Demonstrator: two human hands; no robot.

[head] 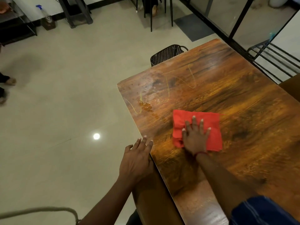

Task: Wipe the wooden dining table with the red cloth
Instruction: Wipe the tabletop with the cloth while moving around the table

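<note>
The wooden dining table [227,98] fills the right half of the view, its left edge running from the far corner down toward me. A folded red cloth [207,120] lies flat on it near that edge. My right hand [195,138] presses palm-down on the cloth's near left part, fingers spread. My left hand [138,158] rests flat on the table's left edge, fingers apart, holding nothing. A sticky brown spill with thin yellowish streaks [146,107] sits on the wood to the left of and beyond the cloth.
A black perforated chair [167,54] is tucked at the table's far left side. A black metal rack [274,57] stands past the right edge. A spray bottle [46,18] stands on the floor by the far wall. A person's feet [6,88] show at far left.
</note>
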